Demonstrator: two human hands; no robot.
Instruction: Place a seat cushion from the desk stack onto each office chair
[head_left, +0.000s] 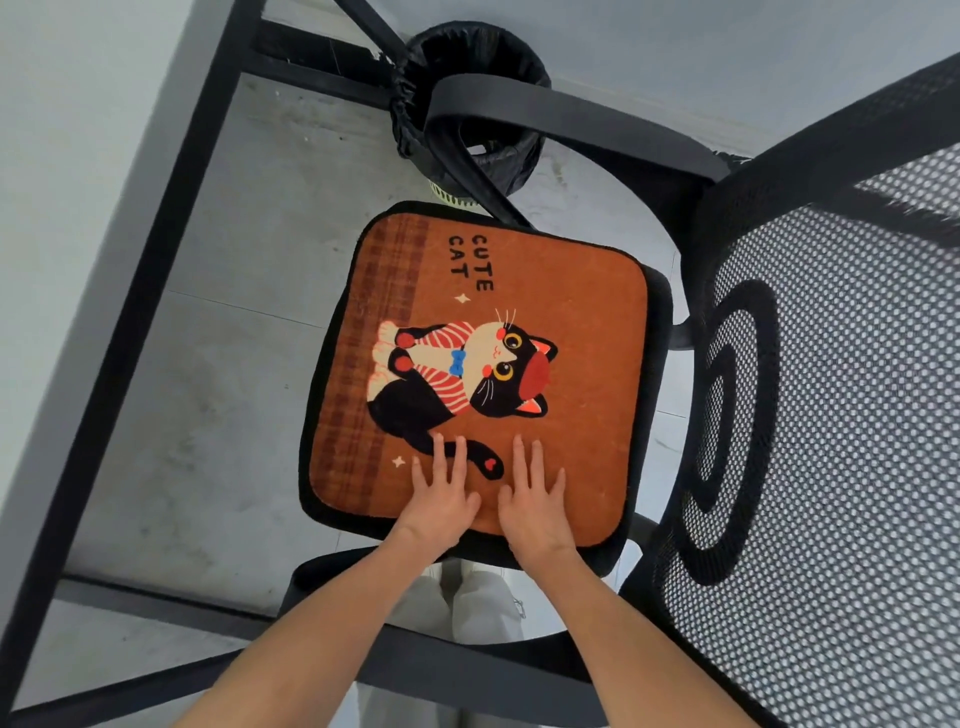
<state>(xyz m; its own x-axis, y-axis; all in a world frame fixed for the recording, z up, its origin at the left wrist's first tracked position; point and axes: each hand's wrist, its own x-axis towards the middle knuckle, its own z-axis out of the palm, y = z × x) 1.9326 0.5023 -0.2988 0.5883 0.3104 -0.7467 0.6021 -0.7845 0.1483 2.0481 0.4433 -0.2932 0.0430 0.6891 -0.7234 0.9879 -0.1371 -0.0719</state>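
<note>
I find both hands flat on the orange plush square seat cushion with the black cat print (478, 374), which lies on the black seat of the mesh-backed office chair (831, 415). The left hand (441, 493) and right hand (535, 499) rest near the cushion's near edge, fingers spread and extended, gripping nothing.

The step in hand, as I judge it, is smoothing and squaring. To do it well I would press evenly, slide the cushion until the black seat border shows equally on all sides, then lift both palms straight up.

Condition: the cushion lies flat, unwrinkled, printed side up, its lettering "CUTE CAT" towards the far edge. A black-lined round waste bin (467, 114) stands beyond the curved black armrest (571, 117).
</note>
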